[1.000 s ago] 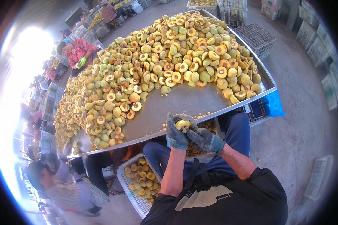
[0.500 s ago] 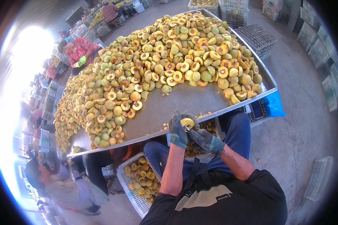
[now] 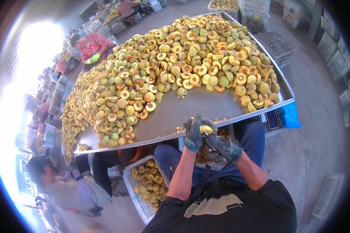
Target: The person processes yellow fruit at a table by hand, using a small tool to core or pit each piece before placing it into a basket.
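Note:
Above my lap, at the front edge of the metal table (image 3: 206, 105), my left hand (image 3: 193, 134) in a dark glove is closed around a yellow peach half (image 3: 207, 129). Against the fruit, my gloved right hand (image 3: 223, 148) grips a small tool whose shiny metal tip (image 3: 205, 134) shows; its handle is hidden in the fingers. Beyond the hands, a large heap of halved peaches (image 3: 175, 70) covers much of the table, many with brown centres facing up. Small pit pieces (image 3: 179, 129) lie along the near rim.
A white crate (image 3: 138, 202) of peach halves stands left of my legs. Beneath my hands a container holds brownish pieces (image 3: 203, 156). A co-worker (image 3: 72, 190) sits at the left, another (image 3: 92, 48) across the table. Crates (image 3: 276, 46) and a blue bag (image 3: 289, 115) are on the right.
The view has shifted, so the table and hands sit slightly further right. Both hands stay together at the peach half, which has tilted between them; the right hand has turned a little.

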Demonstrator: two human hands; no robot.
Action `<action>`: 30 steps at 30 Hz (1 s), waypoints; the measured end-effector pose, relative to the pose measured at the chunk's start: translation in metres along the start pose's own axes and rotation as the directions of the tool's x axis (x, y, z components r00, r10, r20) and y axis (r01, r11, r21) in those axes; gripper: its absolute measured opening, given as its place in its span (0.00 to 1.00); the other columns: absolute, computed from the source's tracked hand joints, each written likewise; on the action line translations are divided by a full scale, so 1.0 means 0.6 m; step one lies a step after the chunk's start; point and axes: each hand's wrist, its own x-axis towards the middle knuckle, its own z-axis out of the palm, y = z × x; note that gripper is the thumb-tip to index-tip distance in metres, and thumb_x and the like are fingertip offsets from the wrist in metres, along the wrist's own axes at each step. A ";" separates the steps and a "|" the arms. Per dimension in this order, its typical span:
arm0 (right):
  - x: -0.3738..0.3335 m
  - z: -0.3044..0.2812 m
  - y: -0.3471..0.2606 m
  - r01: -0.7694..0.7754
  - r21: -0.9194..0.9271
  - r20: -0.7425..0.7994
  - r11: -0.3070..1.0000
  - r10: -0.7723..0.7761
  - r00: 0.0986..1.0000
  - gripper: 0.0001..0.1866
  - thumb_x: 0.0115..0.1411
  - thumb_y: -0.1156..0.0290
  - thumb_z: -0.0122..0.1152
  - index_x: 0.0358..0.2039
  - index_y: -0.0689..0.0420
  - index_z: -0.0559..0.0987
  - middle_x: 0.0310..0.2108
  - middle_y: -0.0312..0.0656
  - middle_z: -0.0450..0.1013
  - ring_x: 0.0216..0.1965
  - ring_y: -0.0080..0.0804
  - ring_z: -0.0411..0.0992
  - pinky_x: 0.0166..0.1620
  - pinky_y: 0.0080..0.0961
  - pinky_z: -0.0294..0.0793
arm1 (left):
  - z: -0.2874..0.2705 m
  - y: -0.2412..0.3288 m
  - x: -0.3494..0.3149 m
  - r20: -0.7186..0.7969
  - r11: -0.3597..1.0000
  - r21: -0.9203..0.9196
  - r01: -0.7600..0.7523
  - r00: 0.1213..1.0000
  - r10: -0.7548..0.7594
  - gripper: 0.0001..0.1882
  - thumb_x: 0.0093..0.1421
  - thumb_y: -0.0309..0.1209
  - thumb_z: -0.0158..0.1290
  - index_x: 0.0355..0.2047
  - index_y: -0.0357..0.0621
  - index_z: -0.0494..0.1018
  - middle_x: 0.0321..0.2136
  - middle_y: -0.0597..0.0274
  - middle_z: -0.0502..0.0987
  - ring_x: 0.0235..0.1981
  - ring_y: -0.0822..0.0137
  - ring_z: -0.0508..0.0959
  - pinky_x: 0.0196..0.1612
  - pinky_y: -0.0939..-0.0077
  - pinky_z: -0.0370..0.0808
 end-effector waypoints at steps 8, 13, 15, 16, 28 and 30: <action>0.018 -0.033 0.026 0.112 -0.168 -0.044 0.979 -0.121 0.992 0.13 0.70 0.59 0.54 0.42 0.55 0.77 0.29 0.30 0.68 0.23 0.14 0.64 0.20 0.14 0.60 | -0.010 -0.013 0.001 0.099 0.973 -0.229 0.013 0.995 0.010 0.37 0.69 0.54 0.34 0.20 0.36 0.75 0.18 0.48 0.76 0.18 0.57 0.75 0.32 0.67 0.76; 0.016 -0.013 -0.010 -0.022 -0.265 -0.014 0.964 0.019 1.000 0.16 0.68 0.53 0.56 0.35 0.54 0.75 0.20 0.28 0.64 0.17 0.14 0.60 0.17 0.14 0.54 | -0.030 -0.038 -0.001 -0.083 0.791 -0.570 0.224 0.941 -0.327 0.35 0.67 0.56 0.37 0.20 0.37 0.74 0.17 0.49 0.73 0.19 0.56 0.74 0.26 0.64 0.76; 0.018 -0.008 -0.014 -0.075 -0.320 -0.042 0.945 0.065 0.997 0.20 0.67 0.49 0.56 0.29 0.54 0.72 0.14 0.26 0.59 0.13 0.13 0.55 0.15 0.15 0.48 | -0.040 -0.044 -0.003 0.031 0.765 -0.605 0.221 0.967 -0.255 0.32 0.65 0.56 0.40 0.25 0.37 0.73 0.23 0.50 0.74 0.23 0.56 0.75 0.28 0.63 0.78; 0.019 -0.009 -0.016 -0.077 -0.293 -0.011 0.953 0.077 0.997 0.20 0.67 0.50 0.56 0.29 0.54 0.72 0.15 0.26 0.60 0.13 0.13 0.55 0.15 0.15 0.48 | -0.043 -0.044 -0.006 -0.015 0.695 -0.686 0.218 0.950 -0.312 0.31 0.65 0.55 0.40 0.28 0.36 0.73 0.26 0.50 0.75 0.24 0.56 0.76 0.29 0.63 0.79; 0.019 -0.052 0.003 0.026 -0.485 0.013 0.874 -0.023 1.000 0.23 0.68 0.46 0.50 0.33 0.55 0.78 0.20 0.32 0.68 0.21 0.19 0.65 0.22 0.18 0.62 | -0.179 -0.016 -0.105 -0.564 0.913 -0.368 -0.176 0.823 -0.069 0.21 0.65 0.48 0.46 0.43 0.41 0.73 0.33 0.59 0.79 0.35 0.63 0.80 0.44 0.68 0.80; 0.039 -0.071 0.017 0.037 -0.825 -0.033 0.564 -0.114 0.993 0.25 0.68 0.46 0.50 0.32 0.57 0.78 0.21 0.35 0.70 0.22 0.22 0.68 0.26 0.23 0.68 | -0.265 0.006 -0.172 -0.638 0.891 -0.368 -0.264 0.769 -0.036 0.23 0.66 0.49 0.45 0.41 0.40 0.74 0.33 0.57 0.79 0.34 0.59 0.80 0.41 0.62 0.80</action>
